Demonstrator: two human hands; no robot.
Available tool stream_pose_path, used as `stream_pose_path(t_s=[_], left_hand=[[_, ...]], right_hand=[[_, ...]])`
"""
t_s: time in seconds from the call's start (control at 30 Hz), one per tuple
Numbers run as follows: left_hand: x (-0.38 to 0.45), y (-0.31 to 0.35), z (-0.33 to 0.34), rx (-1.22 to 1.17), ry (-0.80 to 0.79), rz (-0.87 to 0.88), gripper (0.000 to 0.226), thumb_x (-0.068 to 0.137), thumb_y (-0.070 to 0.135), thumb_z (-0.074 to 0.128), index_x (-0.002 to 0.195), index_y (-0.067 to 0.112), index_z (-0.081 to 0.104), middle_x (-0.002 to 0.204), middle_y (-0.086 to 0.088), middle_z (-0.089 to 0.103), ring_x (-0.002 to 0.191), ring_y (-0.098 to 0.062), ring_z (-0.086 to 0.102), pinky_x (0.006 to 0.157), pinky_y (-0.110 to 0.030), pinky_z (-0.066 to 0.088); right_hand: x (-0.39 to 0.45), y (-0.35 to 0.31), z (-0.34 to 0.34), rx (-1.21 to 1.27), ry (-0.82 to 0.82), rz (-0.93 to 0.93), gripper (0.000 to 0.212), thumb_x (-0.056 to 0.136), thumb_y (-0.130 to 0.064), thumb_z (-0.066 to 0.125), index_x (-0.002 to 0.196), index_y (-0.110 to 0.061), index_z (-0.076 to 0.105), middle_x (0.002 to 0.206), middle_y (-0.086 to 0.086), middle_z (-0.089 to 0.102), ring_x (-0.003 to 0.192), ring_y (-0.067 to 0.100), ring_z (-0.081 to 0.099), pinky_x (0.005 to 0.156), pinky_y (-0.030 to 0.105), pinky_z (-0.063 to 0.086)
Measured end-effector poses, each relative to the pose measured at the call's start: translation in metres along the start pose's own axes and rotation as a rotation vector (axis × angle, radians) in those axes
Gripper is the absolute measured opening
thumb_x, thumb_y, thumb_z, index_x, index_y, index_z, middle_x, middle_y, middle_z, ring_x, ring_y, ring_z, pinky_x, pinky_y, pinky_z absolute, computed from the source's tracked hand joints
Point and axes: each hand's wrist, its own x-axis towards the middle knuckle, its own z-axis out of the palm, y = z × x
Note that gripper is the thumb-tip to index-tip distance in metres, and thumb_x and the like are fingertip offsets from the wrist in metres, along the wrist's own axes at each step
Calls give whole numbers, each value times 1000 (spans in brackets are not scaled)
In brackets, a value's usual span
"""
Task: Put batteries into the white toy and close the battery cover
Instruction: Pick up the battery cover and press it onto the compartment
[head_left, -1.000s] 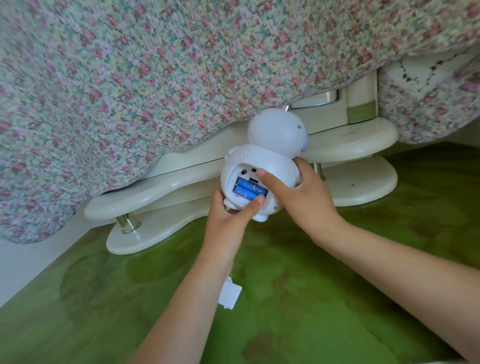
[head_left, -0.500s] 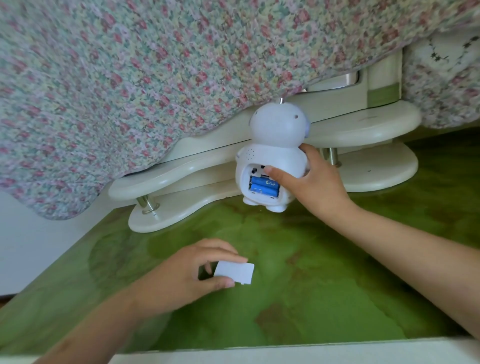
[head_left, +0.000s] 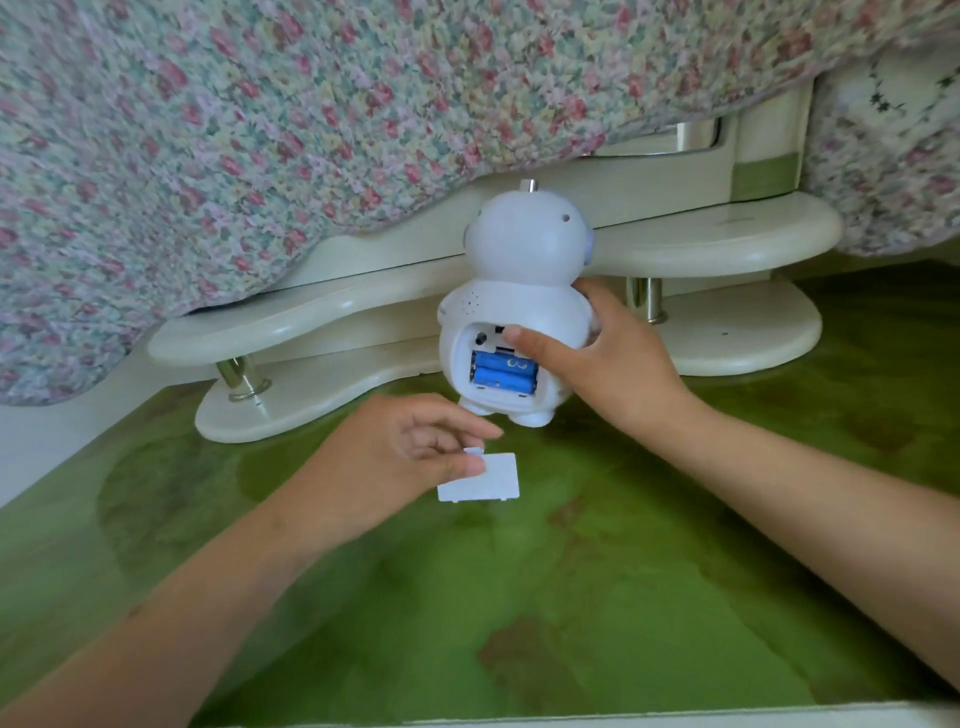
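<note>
The white toy (head_left: 519, 291), a round-headed robot figure, stands upright on the green tabletop (head_left: 571, 597) with its back toward me. Its battery bay is open and two blue batteries (head_left: 503, 375) lie inside. My right hand (head_left: 608, 364) grips the toy's right side, with the thumb pressed on the back just above the batteries. My left hand (head_left: 410, 452) pinches the flat white battery cover (head_left: 480, 480) between thumb and fingers, a little below and left of the toy's feet.
A cream two-tier curved shelf (head_left: 717, 239) on metal posts stands right behind the toy. A floral cloth (head_left: 311, 114) hangs over it from above. A pale table edge (head_left: 675, 719) runs along the bottom of the view.
My left hand let go of the toy, picked the battery cover up from the tabletop, and has lifted it toward the toy. My right hand has kept hold of the toy.
</note>
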Motion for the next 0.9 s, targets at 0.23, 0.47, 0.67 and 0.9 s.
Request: stream_pose_path(t_s=[0.23, 0.47, 0.67, 0.9], left_hand=[[35, 25, 0, 57, 278, 344, 15, 71, 3, 82, 80, 15, 80, 83, 0, 75, 79, -10, 71, 78, -16, 53], [37, 19, 7, 107, 458, 373, 12, 74, 13, 83, 81, 22, 81, 82, 10, 75, 81, -3, 68, 78, -8, 46], [42, 9, 9, 173, 485, 380, 11, 72, 22, 83, 81, 28, 80, 76, 19, 72, 86, -15, 55, 76, -9, 39], [46, 8, 11, 129, 460, 396, 13, 73, 18, 83, 80, 28, 79, 76, 19, 71, 84, -10, 50, 74, -6, 36]], right_hand=[[4, 2, -3, 122, -54, 99, 57, 72, -63, 74, 116, -28, 64, 105, -12, 72, 96, 9, 70, 84, 32, 58], [10, 6, -5, 107, -106, 118, 68, 58, -77, 70, 110, -33, 68, 100, -8, 77, 90, 14, 75, 75, 36, 58], [9, 4, -3, 93, -152, 110, 68, 59, -76, 70, 112, -35, 67, 101, -8, 77, 89, 12, 75, 78, 40, 62], [6, 1, -1, 85, -165, 102, 70, 57, -76, 72, 113, -33, 68, 101, -8, 77, 89, 11, 76, 81, 44, 62]])
